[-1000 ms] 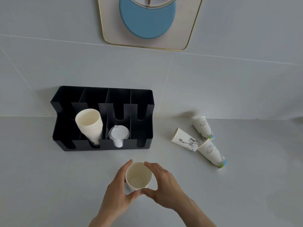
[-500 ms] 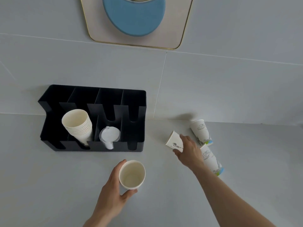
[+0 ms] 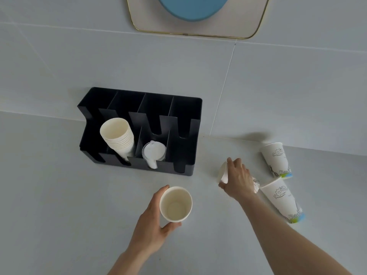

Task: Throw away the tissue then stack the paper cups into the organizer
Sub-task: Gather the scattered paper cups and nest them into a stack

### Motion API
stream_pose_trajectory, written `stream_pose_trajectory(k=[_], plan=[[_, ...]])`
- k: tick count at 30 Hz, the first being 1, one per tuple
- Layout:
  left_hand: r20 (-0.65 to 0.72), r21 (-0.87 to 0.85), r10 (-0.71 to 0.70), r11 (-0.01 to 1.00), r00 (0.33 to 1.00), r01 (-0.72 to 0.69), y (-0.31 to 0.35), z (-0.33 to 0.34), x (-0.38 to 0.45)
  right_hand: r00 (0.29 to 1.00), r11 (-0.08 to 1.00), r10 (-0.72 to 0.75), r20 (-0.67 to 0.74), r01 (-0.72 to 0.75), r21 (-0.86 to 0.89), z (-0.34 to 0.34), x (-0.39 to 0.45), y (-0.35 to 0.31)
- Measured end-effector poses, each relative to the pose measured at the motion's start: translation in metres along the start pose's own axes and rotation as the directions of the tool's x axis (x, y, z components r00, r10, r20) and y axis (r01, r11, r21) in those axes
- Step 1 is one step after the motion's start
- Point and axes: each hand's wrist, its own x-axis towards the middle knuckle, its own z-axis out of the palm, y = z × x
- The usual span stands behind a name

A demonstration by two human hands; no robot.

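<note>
My left hand [image 3: 151, 225] holds an upright white paper cup [image 3: 175, 204] just above the counter, in front of the black organizer [image 3: 190, 169]. Further right, my right hand [image 3: 238, 179] grips a printed paper cup [image 3: 222, 172] that lies on its side with its mouth to the left. Two more printed cups lie on their sides past that hand, one further back [image 3: 277, 159] and one nearer [image 3: 282, 199]. A stack of white cups [image 3: 118, 133] leans in the organizer's second front slot. No tissue is in view.
White lids [image 3: 154, 152] fill the slot right of the cup stack. The organizer's other slots look empty. Behind the grey counter [image 3: 59, 205] rises a tiled wall with a gold-framed panel [image 3: 198, 26].
My right hand left the upright cup, reached right and closed on the lying printed cup. My left hand kept the white cup. The view shifted so the organizer sits more to the centre.
</note>
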Motion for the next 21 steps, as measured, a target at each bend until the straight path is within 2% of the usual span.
stream_pose_trajectory(k=[2, 4, 6, 9, 12, 15, 17, 21], plan=[[0.011, 0.000, 0.009, 1.000, 1.000, -0.009, -0.001, 0.000, 0.000, 1.000, 0.999, 0.000, 0.005, 0.000, 0.050, -0.002, -0.011, -0.009], [0.025, -0.007, 0.027, 1.000, 0.999, -0.027, -0.002, -0.001, 0.001, 0.999, 0.973, 0.024, -0.031, -0.016, 0.232, -0.009, -0.024, -0.018], [0.037, -0.006, 0.046, 0.999, 0.998, -0.046, -0.003, -0.003, 0.002, 0.993, 0.890, 0.075, -0.093, -0.024, 0.455, -0.024, -0.038, -0.027], [0.060, -0.012, 0.063, 0.998, 0.996, -0.062, -0.005, -0.005, 0.003, 0.982, 0.760, 0.094, -0.167, 0.038, 0.649, -0.057, -0.064, -0.042], [0.079, -0.028, 0.089, 0.996, 0.993, -0.087, -0.003, -0.008, 0.005, 0.972, 0.601, 0.060, -0.225, 0.145, 0.786, -0.093, -0.095, -0.059], [0.108, -0.043, 0.113, 0.993, 0.988, -0.108, -0.004, -0.011, 0.007, 0.968, 0.478, -0.028, -0.251, 0.233, 0.846, -0.108, -0.123, -0.077], [0.134, -0.047, 0.126, 0.992, 0.983, -0.120, -0.005, -0.012, 0.008, 0.963, 0.502, -0.087, -0.255, 0.264, 0.823, -0.100, -0.137, -0.090], [0.147, -0.060, 0.153, 0.988, 0.977, -0.145, -0.005, -0.015, 0.011, 0.960, 0.648, -0.162, -0.227, 0.277, 0.709, -0.065, -0.147, -0.105]])
